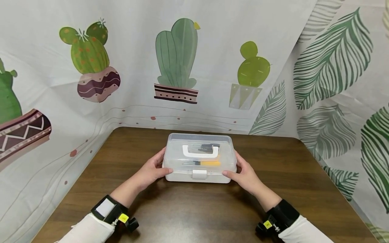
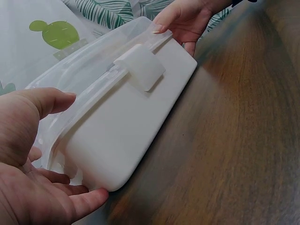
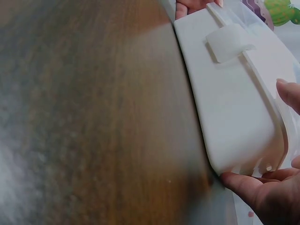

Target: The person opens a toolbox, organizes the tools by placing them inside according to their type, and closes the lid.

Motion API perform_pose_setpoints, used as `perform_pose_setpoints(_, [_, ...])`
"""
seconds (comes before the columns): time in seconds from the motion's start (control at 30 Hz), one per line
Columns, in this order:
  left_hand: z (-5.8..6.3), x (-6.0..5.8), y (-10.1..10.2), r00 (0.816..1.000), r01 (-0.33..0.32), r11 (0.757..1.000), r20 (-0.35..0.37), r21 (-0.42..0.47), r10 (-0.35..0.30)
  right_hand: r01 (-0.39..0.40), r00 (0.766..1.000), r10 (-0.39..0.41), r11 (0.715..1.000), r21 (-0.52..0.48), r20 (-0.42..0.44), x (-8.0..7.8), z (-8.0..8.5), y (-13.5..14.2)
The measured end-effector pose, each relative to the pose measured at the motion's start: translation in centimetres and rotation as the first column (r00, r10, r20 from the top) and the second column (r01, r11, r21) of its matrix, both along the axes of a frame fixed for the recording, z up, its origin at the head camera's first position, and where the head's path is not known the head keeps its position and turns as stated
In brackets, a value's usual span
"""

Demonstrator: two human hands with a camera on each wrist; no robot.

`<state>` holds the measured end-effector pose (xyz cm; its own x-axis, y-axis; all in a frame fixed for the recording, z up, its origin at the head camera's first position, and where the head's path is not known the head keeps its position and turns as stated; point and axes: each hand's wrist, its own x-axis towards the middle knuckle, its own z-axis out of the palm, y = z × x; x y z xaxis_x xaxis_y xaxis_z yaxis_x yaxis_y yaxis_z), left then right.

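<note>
A white plastic toolbox [image 1: 179, 177] with a clear lid is at the middle of the table, its front latch [image 1: 199, 174] closed. Its white carrying handle [image 1: 200, 155] lies folded flat. Through the lid I see a thin tool with a yellow handle [image 1: 210, 163], and dark tools [image 1: 206, 147] behind it. My left hand [image 1: 152, 171] holds the left end, thumb at the front corner and fingers around the side. At the opposite end, my right hand [image 1: 247, 175] grips in the same way. In both wrist views, fingertips reach the box's lower edge; whether it is slightly raised, I cannot tell.
The brown wooden table [image 1: 200, 216] extends around the toolbox on every side. A white cloth [image 1: 133, 54] printed with cacti hangs behind it, and a leaf-patterned cloth [image 1: 328, 84] hangs at the right. Both wrists wear black camera straps.
</note>
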<state>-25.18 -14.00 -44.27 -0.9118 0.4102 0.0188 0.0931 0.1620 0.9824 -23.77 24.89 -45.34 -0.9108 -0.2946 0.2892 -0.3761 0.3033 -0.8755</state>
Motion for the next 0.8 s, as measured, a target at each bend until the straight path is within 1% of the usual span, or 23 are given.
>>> perform_pose_setpoints(0.1, [0.0, 0.0, -0.2, 1.0, -0.01, 1.0, 0.007, 0.002, 0.01, 0.001, 1.0, -0.001, 1.0, 0.004, 0.008, -0.2, 0.0, -0.3])
perform_pose_setpoints(0.23, [-0.2, -0.4, -0.8, 0.999, -0.024, 0.999, 0.043, 0.021, 0.024, 0.011, 1.0, -0.011, 1.0, 0.009, 0.024, -0.6, 0.1, -1.2])
perform_pose_setpoints(0.3, [-0.3, -0.6, -1.3, 0.997, -0.043, 0.999, 0.066, 0.023, 0.041, 0.011, 0.999, -0.011, 1.0, 0.013, 0.03, -0.8, 0.3, -1.8])
perform_pose_setpoints(0.43, [-0.5, -1.2, -2.9, 0.993, -0.077, 0.997, 0.088, 0.009, 0.076, 0.017, 0.999, -0.019, 1.0, 0.025, 0.046, -1.7, 0.5, -3.6])
perform_pose_setpoints(0.5, [-0.5, -1.5, -3.8, 0.992, -0.089, 0.996, 0.086, 0.004, 0.088, 0.021, 0.998, -0.023, 0.999, 0.031, 0.055, -2.3, 0.6, -4.6])
perform_pose_setpoints(0.63, [-0.6, -2.2, -5.7, 0.987, -0.134, 0.991, 0.085, -0.017, 0.135, 0.031, 0.997, -0.033, 0.999, 0.031, 0.063, -3.4, 0.5, -6.9])
perform_pose_setpoints(0.8, [-0.4, -2.8, -7.9, 0.976, -0.198, 0.979, 0.084, -0.045, 0.202, -0.012, 0.998, 0.012, 1.0, -0.008, 0.06, -4.7, 0.3, -9.6])
